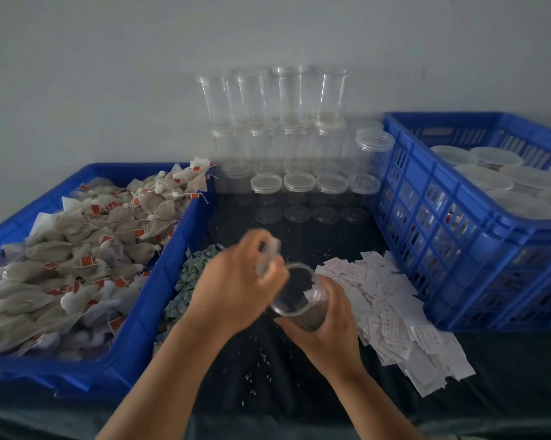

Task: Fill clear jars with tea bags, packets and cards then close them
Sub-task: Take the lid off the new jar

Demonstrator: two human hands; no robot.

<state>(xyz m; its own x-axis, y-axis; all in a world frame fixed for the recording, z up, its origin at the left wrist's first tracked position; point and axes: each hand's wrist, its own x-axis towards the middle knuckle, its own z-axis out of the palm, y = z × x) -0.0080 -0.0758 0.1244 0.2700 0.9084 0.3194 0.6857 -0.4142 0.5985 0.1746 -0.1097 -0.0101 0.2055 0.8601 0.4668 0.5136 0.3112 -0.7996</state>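
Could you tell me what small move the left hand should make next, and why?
Probably lower the pale item pinched in the left hand into the clear jar. The right hand grips that jar tilted, its open mouth toward the left hand, and the item, too blurred to identify, hangs just above the rim.

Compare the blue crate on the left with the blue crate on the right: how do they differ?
The left crate is shallow with solid walls; the right crate is deeper with slotted walls. The left crate holds a loose heap of tea bags; the right crate holds lidded jars, lids up. Both are blue plastic, open-topped, on the dark table.
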